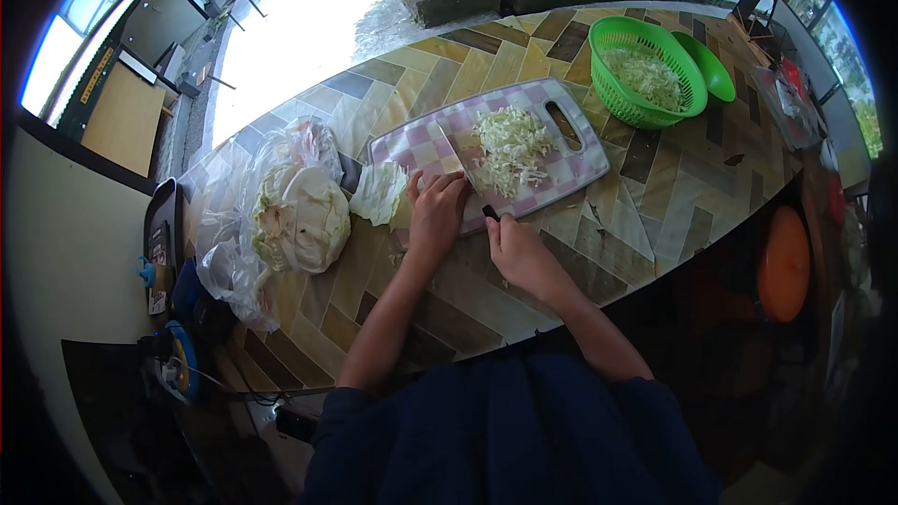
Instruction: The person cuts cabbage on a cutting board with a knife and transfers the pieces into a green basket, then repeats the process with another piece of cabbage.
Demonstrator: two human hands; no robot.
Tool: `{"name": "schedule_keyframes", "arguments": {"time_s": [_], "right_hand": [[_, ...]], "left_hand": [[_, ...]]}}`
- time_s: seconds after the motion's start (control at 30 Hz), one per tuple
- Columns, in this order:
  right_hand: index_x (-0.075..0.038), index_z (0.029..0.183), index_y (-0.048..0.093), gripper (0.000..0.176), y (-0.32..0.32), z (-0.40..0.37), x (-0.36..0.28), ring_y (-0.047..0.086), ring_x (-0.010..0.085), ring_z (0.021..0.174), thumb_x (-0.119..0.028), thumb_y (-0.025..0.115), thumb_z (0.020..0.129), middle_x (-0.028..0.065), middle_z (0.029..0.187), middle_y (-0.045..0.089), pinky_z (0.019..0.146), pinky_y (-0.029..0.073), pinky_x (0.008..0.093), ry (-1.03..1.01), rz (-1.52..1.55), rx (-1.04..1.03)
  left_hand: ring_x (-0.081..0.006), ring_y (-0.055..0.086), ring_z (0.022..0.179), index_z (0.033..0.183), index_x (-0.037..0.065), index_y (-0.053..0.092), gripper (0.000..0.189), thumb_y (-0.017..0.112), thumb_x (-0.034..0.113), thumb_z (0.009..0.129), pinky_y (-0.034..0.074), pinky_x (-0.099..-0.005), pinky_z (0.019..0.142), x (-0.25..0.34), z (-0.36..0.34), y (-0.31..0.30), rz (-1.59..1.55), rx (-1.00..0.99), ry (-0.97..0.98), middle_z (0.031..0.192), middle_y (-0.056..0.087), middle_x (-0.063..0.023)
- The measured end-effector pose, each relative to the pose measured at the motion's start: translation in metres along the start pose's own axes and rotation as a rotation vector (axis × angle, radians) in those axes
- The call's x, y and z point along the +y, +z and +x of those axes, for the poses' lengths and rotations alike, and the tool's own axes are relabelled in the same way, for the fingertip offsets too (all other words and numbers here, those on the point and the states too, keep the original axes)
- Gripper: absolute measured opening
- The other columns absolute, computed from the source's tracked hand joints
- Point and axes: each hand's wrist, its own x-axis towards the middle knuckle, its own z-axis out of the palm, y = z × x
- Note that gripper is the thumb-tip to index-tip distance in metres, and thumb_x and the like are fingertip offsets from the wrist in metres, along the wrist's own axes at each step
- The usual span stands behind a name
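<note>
My right hand (pixel 519 254) is closed round the black handle of a kitchen knife (pixel 456 151), whose blade stretches away across the cutting board. Just left of the blade, my left hand (pixel 440 210) has its fingers bent over a pale cabbage piece (pixel 379 194) and holds it down. That piece sticks out past the board's left edge. Shredded cabbage (pixel 513 145) lies heaped to the right of the blade. Beneath it all is a pink-and-white checked cutting board (pixel 412 138) with a handle slot at its right end.
A cabbage head (pixel 304 215) rests at left on clear plastic bags (pixel 229 276). At the back right stands a green colander (pixel 645 115) with shredded cabbage inside, beside a green bowl (pixel 718 70). The wood-patterned table (pixel 580 271) has a curved front edge near my body.
</note>
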Motion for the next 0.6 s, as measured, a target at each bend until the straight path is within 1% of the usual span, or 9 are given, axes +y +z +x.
{"name": "schedule_keyframes", "arguments": {"time_s": [0.07,0.13,0.23,0.27,0.4,0.53,0.6], "right_hand": [[0.007,0.084,0.053,0.043,0.002,-0.002,-0.006,0.061,0.0484,0.071,-0.030,0.042,0.101,0.0314,0.071,0.061,0.062,0.049,0.0537,0.009,-0.069,0.019],[0.008,0.083,0.054,0.043,0.004,-0.010,-0.014,0.064,0.0462,0.071,-0.030,0.043,0.101,0.0318,0.068,0.061,0.061,0.052,0.0515,0.014,-0.171,0.064],[0.008,0.084,0.054,0.043,-0.004,-0.017,-0.011,0.064,0.0463,0.072,-0.030,0.042,0.101,0.0309,0.069,0.062,0.062,0.052,0.0517,0.006,-0.215,0.072],[0.007,0.084,0.054,0.043,-0.007,-0.016,-0.007,0.064,0.0467,0.072,-0.031,0.042,0.101,0.0310,0.070,0.062,0.063,0.052,0.0523,0.000,-0.180,0.057],[0.006,0.085,0.054,0.044,-0.018,-0.005,0.014,0.062,0.0487,0.073,-0.033,0.042,0.101,0.0311,0.071,0.061,0.065,0.049,0.0546,-0.033,-0.039,0.005],[0.006,0.085,0.054,0.046,-0.018,-0.012,0.008,0.060,0.0503,0.074,-0.034,0.041,0.102,0.0314,0.071,0.060,0.065,0.046,0.0558,-0.069,0.012,-0.015],[0.006,0.085,0.054,0.046,-0.020,-0.017,0.002,0.060,0.0504,0.074,-0.034,0.041,0.102,0.0314,0.071,0.060,0.065,0.046,0.0556,-0.042,0.016,-0.036]], "left_hand": [[-0.0233,0.064,0.099,0.096,0.006,0.070,0.014,0.064,0.015,0.086,0.027,-0.0447,0.108,0.004,0.001,-0.005,0.048,-0.027,0.022,0.105,0.070,-0.0065],[-0.0233,0.064,0.100,0.097,0.007,0.069,0.015,0.063,0.014,0.086,0.026,-0.0455,0.109,0.002,0.000,-0.005,0.033,-0.033,0.024,0.104,0.070,-0.0065],[-0.0228,0.064,0.100,0.098,0.007,0.069,0.015,0.063,0.014,0.086,0.024,-0.0462,0.110,0.001,0.000,-0.008,-0.038,-0.034,-0.019,0.104,0.069,-0.0065],[-0.0226,0.063,0.101,0.098,0.007,0.069,0.015,0.063,0.015,0.086,0.024,-0.0464,0.110,0.001,0.000,-0.008,-0.073,-0.034,-0.042,0.104,0.069,-0.0066],[-0.0212,0.063,0.101,0.098,0.008,0.069,0.015,0.063,0.015,0.086,0.022,-0.0476,0.110,0.004,0.000,-0.012,-0.033,-0.030,-0.032,0.104,0.070,-0.0056],[-0.0197,0.063,0.100,0.097,0.010,0.069,0.014,0.065,0.013,0.085,0.021,-0.0486,0.110,-0.001,0.000,-0.012,0.004,-0.029,0.007,0.102,0.070,-0.0027],[-0.0191,0.063,0.100,0.097,0.010,0.068,0.013,0.066,0.012,0.084,0.021,-0.0489,0.110,-0.002,0.000,-0.011,0.006,-0.023,0.016,0.101,0.070,-0.0016]]}}
